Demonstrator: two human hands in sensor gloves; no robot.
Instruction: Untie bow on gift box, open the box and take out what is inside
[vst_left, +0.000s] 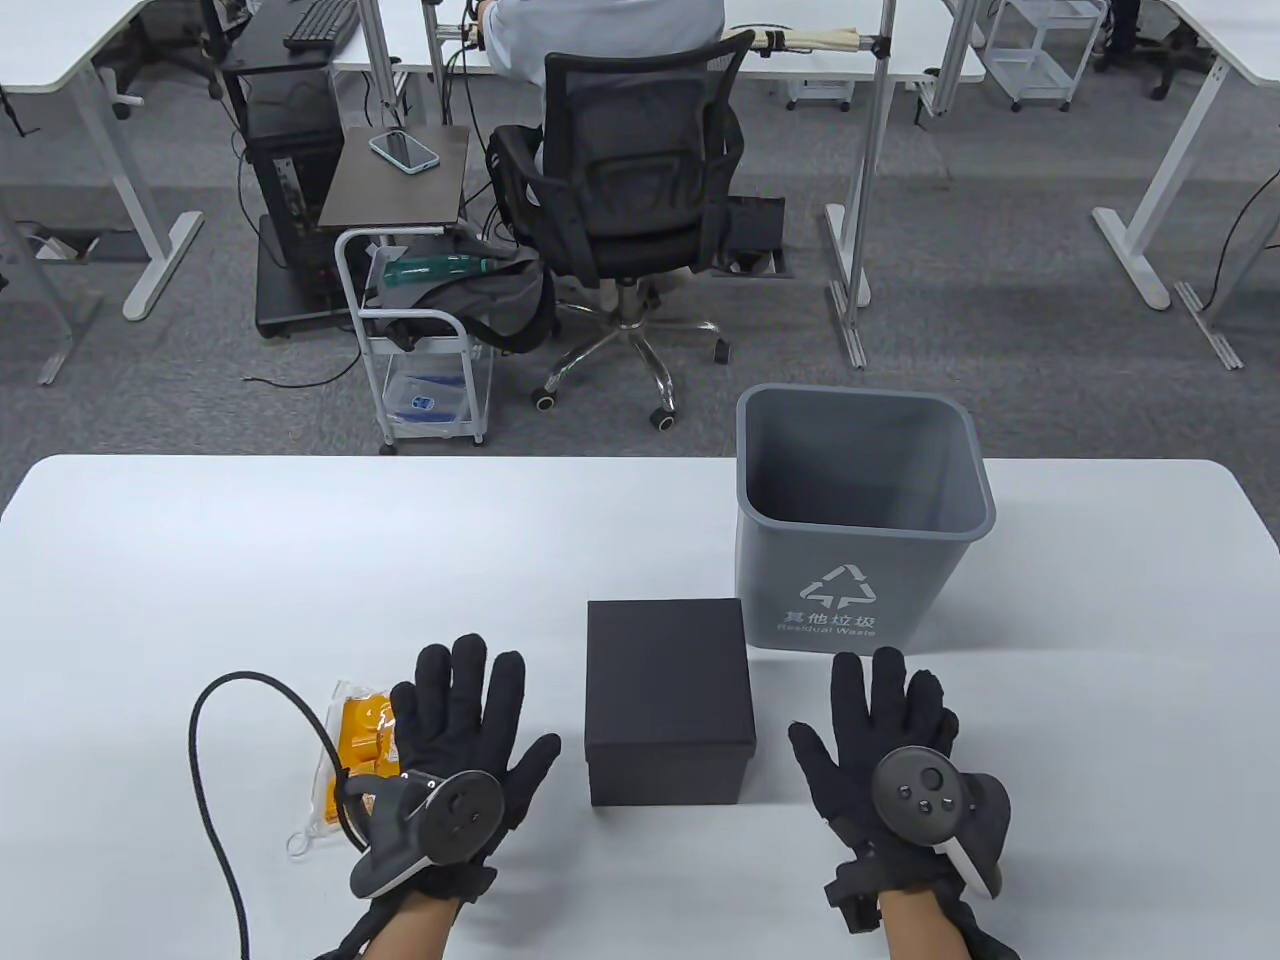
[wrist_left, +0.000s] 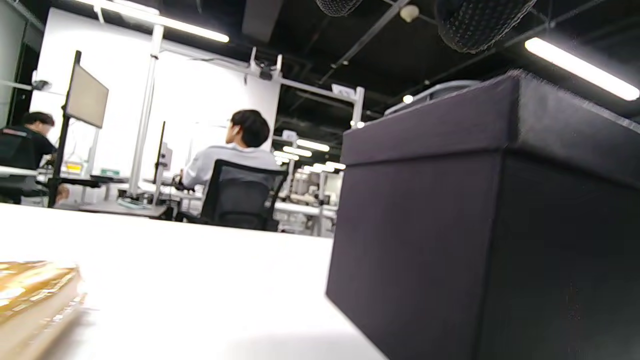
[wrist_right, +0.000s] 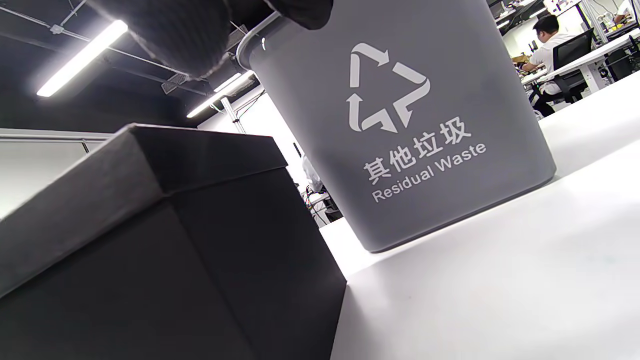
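Both hands, the left hand (vst_left: 465, 725) and right hand (vst_left: 885, 735), lie spread flat on the worktop (vst_left: 200, 560) beside the closed black box (vst_left: 668, 690).

Both hands are just lying flat, palms down, fingers straight and spread a bit. Left hand (vst_left: 465, 735) and right hand (vst_left: 885, 745) sit well apart, thumbs pointing inward toward each other. Each has a tracker strapped on the back, and neither is gripping anything.
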